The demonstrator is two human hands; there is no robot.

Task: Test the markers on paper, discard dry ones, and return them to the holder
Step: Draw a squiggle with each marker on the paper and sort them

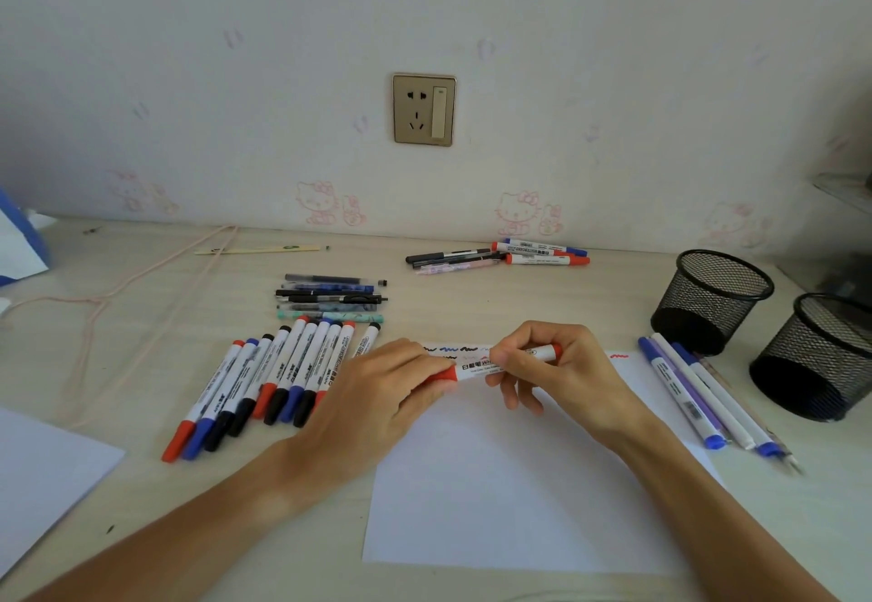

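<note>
You hold one red-capped white marker level over the white paper sheet: left hand grips the cap, right hand pinches the barrel. Test squiggles already line the sheet's far edge. Left, a long row of red, blue and black markers remains, judged untested. Far right, both black mesh holders look unfilled.

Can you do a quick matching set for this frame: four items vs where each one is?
Items:
1. red whiteboard marker
2. row of whiteboard markers
3. mesh pen holders
4. squiggle test marks

Places:
A. top edge of the paper
B. desk, left of the paper
C. held between left hand and right hand
D. desk, right of the paper

Pairs: 1-C, 2-B, 3-D, 4-A
</note>
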